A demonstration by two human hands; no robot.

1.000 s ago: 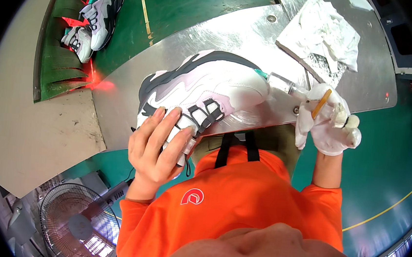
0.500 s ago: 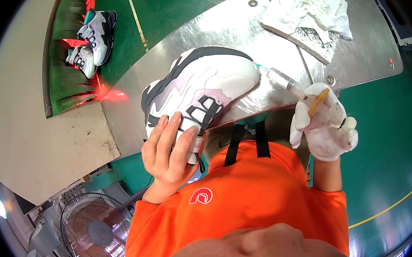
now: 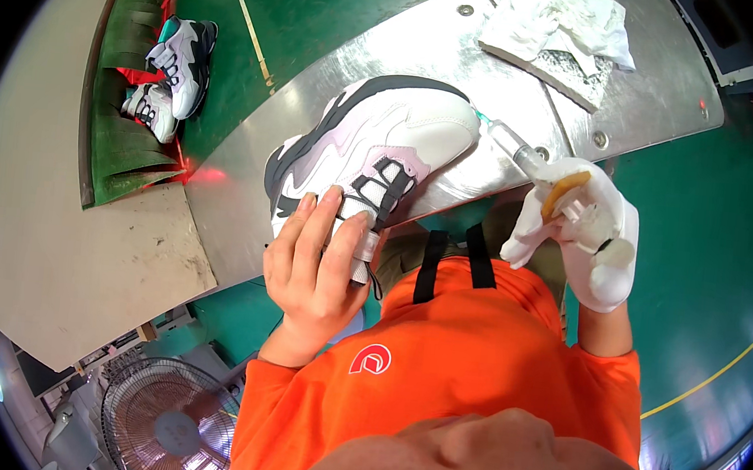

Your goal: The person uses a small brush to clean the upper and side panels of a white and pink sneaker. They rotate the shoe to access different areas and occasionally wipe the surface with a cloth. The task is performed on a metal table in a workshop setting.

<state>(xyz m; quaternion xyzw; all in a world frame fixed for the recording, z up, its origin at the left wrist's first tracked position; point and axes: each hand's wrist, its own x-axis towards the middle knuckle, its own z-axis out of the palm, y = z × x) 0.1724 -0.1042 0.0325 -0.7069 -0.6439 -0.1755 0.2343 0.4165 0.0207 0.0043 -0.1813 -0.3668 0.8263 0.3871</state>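
Observation:
A white, lilac and black sneaker [image 3: 376,136] is held tilted over the metal table, its toe pointing up and to the right. My bare left hand [image 3: 317,252] grips it around the heel and tongue end, fingers lying across the upper. In a white glove, my right hand [image 3: 578,230] holds a clear syringe [image 3: 517,147]. The syringe's thin greenish tip meets the edge of the sneaker's toe, near the sole. A yellowish patch shows on the glove beside the syringe's rear end.
A white crumpled cloth [image 3: 561,23] lies on a speckled block [image 3: 578,81] at the back of the metal table [image 3: 393,48]. On the left, two more sneakers [image 3: 181,66] rest by a green slatted curtain [image 3: 124,105], next to a beige board [image 3: 43,161]. A fan [image 3: 171,427] stands lower left.
My right hand has turned and opened its palm side more to view, with the syringe steeper. The sneaker has shifted slightly up and right with my left hand.

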